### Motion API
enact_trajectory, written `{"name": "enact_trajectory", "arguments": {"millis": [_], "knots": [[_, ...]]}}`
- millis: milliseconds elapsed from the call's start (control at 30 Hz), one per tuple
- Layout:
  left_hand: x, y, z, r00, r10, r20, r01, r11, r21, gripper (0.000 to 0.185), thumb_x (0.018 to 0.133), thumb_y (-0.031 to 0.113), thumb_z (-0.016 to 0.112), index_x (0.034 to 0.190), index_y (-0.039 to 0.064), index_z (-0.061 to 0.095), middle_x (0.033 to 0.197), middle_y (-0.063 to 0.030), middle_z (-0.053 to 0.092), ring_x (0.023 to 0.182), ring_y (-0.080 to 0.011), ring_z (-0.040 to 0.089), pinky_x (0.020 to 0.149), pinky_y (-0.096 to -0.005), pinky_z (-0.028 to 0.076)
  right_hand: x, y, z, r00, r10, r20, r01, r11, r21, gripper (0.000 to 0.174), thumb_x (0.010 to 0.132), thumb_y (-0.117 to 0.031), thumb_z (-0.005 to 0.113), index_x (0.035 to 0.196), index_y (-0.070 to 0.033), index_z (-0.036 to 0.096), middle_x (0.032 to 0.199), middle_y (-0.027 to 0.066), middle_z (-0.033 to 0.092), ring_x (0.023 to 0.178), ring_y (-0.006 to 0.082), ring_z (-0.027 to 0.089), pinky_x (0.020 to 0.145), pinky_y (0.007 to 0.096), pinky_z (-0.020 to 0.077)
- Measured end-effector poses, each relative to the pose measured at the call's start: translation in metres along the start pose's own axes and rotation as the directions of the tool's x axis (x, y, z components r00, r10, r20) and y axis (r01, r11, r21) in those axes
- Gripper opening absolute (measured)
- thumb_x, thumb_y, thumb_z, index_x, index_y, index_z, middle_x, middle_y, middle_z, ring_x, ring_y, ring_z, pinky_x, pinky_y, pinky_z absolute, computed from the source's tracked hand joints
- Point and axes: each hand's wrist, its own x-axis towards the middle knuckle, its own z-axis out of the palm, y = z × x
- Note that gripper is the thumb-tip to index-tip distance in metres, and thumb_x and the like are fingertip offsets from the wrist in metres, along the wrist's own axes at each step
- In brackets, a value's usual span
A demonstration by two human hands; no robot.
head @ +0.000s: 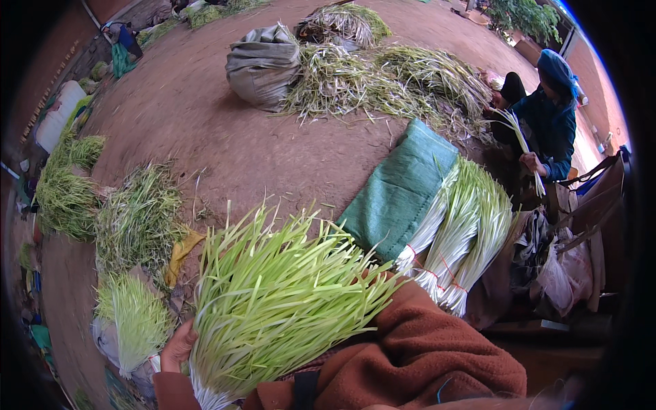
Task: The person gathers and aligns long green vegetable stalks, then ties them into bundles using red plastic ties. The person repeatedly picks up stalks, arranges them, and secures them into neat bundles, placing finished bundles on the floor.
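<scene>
A large fanned bundle of yellow-green garlic chives (pixel 287 292) lies across the front of my body, its white stem ends at the bottom edge. My left hand (pixel 179 346) grips the bundle's left side near the stems, thumb and some fingers showing. My right forearm, in a brown fleece sleeve (pixel 410 328), reaches up behind the leaf tips; the right hand is hidden by them. Right of the bundle, several chive bunches (pixel 461 230) tied with red string lie partly under a green woven sheet (pixel 402 189). A smaller bunch (pixel 134 320) rests left of my left hand.
Heaps of loose leaves (pixel 353 82) lie on the dirt floor by a grey sack (pixel 264 66). More cut greens (pixel 138 220) lie at left beside a yellow cloth (pixel 180 256). A co-worker (pixel 548 118) sits at right holding white stalks. Plastic bags (pixel 564 271) are near my right side.
</scene>
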Motion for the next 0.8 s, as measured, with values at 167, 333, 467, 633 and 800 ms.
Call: {"name": "enact_trajectory", "arguments": {"millis": [167,333,467,633,800], "knots": [[0.019,-0.017,-0.027,0.991,-0.12,0.053,0.121,0.993,-0.017,0.104,0.068,0.075,0.07,0.14,0.002,0.049,0.13,-0.0109,0.061,0.117,-0.0228,0.058,0.1,-0.0389,0.048,0.004,-0.005,-0.006,1.0,-0.015,-0.006,0.015,1.0,0.003,0.038,0.102,-0.026,0.053,0.13,-0.001,0.056,0.121,0.0117,0.064,0.108,0.0209,0.062,0.095,0.0345,0.0502],[0.032,-0.023,-0.039,0.963,-0.268,0.008,0.268,0.963,-0.038,0.098,0.075,0.077,0.061,0.141,0.005,0.05,0.133,-0.0108,0.06,0.118,-0.0249,0.059,0.101,-0.0422,0.048,0.011,-0.01,-0.012,0.999,-0.033,-0.009,0.033,0.999,0.002,0.036,0.102,-0.025,0.054,0.129,-0.001,0.057,0.119,0.0107,0.065,0.107,0.02,0.063,0.094,0.0338,0.0506],[0.047,-0.023,-0.033,0.947,-0.308,0.087,0.315,0.946,-0.08,0.098,0.078,0.08,0.053,0.143,0.007,0.048,0.136,-0.011,0.059,0.119,-0.0256,0.059,0.1,-0.0437,0.049,0.02,-0.015,-0.015,0.999,-0.046,-0.011,0.046,0.999,-0.019,0.035,0.102,-0.024,0.055,0.129,-0.001,0.058,0.117,0.0099,0.067,0.105,0.0193,0.064,0.093,0.0333,0.0509],[0.046,-0.017,-0.026,0.93,-0.339,0.142,0.361,0.915,-0.177,0.072,0.096,0.062,0.047,0.146,0.011,0.046,0.138,-0.0111,0.057,0.121,-0.0269,0.059,0.102,-0.0443,0.049,0.01,-0.032,-0.026,0.999,-0.017,-0.041,0.01,0.986,-0.167,0.034,0.101,-0.023,0.056,0.128,-0.002,0.06,0.115,0.0089,0.068,0.103,0.0184,0.065,0.092,0.0326,0.0513],[0.057,-0.015,-0.018,0.915,-0.385,0.118,0.401,0.9,-0.172,0.075,0.095,0.065,0.044,0.145,0.009,0.047,0.138,-0.0125,0.057,0.122,-0.0281,0.058,0.103,-0.0441,0.048,-0.063,-0.041,-0.069,0.971,0.108,-0.214,-0.159,0.958,-0.239,0.028,0.099,-0.017,0.058,0.122,-0.001,0.062,0.11,0.0089,0.07,0.098,0.0186,0.067,0.091,0.0324,0.0527]]}}
